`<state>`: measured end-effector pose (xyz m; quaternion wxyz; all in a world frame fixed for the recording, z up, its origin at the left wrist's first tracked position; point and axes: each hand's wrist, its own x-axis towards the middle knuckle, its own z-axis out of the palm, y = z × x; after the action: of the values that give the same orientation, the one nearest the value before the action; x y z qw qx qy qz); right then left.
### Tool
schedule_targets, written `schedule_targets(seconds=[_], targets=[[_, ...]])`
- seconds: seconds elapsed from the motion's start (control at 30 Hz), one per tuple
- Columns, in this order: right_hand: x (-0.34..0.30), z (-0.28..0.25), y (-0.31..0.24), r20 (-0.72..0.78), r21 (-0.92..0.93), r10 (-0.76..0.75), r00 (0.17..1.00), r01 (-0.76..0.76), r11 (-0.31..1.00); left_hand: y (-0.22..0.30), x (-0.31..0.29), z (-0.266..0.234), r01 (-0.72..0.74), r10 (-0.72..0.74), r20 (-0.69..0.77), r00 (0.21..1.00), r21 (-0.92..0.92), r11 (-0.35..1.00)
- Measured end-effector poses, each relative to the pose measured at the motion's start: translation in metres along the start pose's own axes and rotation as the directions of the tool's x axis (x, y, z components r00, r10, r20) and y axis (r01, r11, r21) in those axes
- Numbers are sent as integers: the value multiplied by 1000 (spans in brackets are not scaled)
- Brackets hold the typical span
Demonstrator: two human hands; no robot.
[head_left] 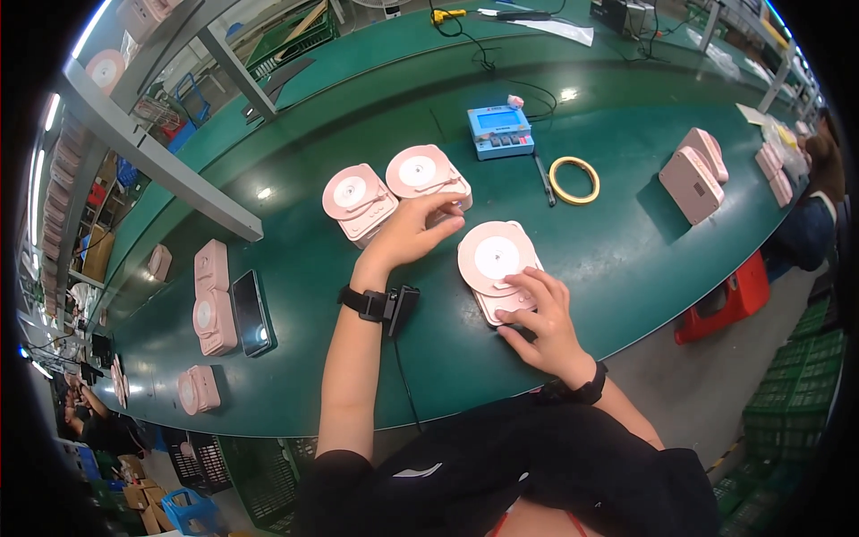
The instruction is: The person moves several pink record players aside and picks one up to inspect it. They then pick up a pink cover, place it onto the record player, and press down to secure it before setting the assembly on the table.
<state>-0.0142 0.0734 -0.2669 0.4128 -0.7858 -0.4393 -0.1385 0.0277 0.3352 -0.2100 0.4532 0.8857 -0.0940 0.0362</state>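
A pink toy record player (488, 251) with a white disc lies on the green table in front of me. My right hand (546, 327) is on its near right part, fingertips at the tone arm and thumb by the near edge. Farther off and to the left, two similar pink record players, a left one (349, 192) and a right one (416, 168), stand side by side. My left hand (416, 231) is at the near edge of the right one, thumb and fingers apart, with nothing visible between them. Black wristbands are on both my wrists.
Beyond are a blue device with a screen (501, 132), a black pen (545, 181) and a yellow tape roll (574, 161). More pink players (213, 309) and a dark phone (253, 313) lie left; other pink units (691, 183) stand right. A grey post (170, 166) rises left.
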Motion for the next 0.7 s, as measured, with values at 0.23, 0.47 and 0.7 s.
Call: schedule_targets(seconds=[0.23, 0.47, 0.7], targets=[[2, 6, -2, -39, 28, 17, 999, -16, 999, -12, 0, -3, 8, 131, -251, 959, 487, 873], [5, 7, 1, -37, 37, 15, 999, -14, 999, 21, -7, -5, 72, -15, -97, 995, 620, 781], [4, 8, 3, -39, 36, 23, 999, -21, 999, 18, -35, -49, 419, -426, -176, 888, 693, 587]])
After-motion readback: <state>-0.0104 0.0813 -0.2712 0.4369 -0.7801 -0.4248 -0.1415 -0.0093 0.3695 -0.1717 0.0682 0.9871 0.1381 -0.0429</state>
